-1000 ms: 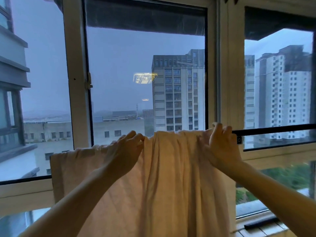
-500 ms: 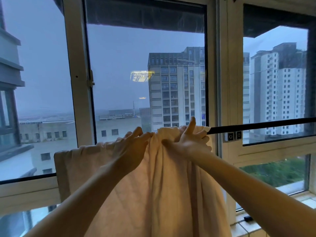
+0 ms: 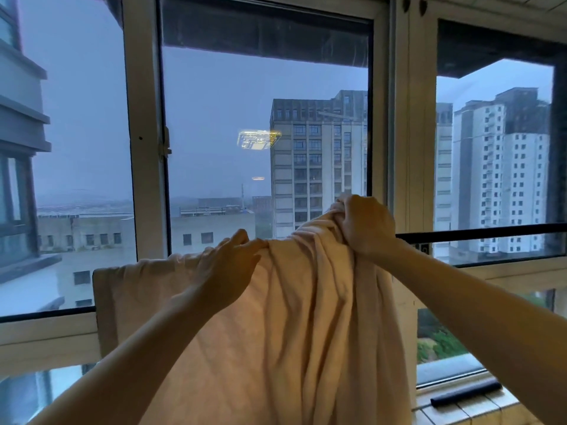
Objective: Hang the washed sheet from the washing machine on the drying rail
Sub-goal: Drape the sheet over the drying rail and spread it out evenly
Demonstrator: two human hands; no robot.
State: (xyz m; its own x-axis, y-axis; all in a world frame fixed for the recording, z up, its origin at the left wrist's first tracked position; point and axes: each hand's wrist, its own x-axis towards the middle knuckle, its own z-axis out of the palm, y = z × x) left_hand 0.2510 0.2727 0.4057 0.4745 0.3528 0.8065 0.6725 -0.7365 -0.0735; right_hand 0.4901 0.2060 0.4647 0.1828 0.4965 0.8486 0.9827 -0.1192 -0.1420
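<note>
A pale peach sheet (image 3: 294,326) hangs over a black drying rail (image 3: 491,232) that runs across the window at chest height. Most of the rail lies hidden under the cloth; only its right stretch shows. My right hand (image 3: 366,227) grips a bunched fold of the sheet and holds it lifted above the rail. My left hand (image 3: 230,268) rests with straight fingers on the sheet's top edge, left of the raised fold. The sheet's left part lies flat over the rail, and its left edge hangs straight down.
Large windows with pale frames (image 3: 144,179) stand right behind the rail. A tiled sill (image 3: 478,409) at the lower right bears a dark bar-shaped object (image 3: 466,395). A small switch box (image 3: 425,249) sits on the rail by my right wrist.
My right hand has closed on a fold of the sheet and raised it up and to the right. My left hand has stayed on the top edge.
</note>
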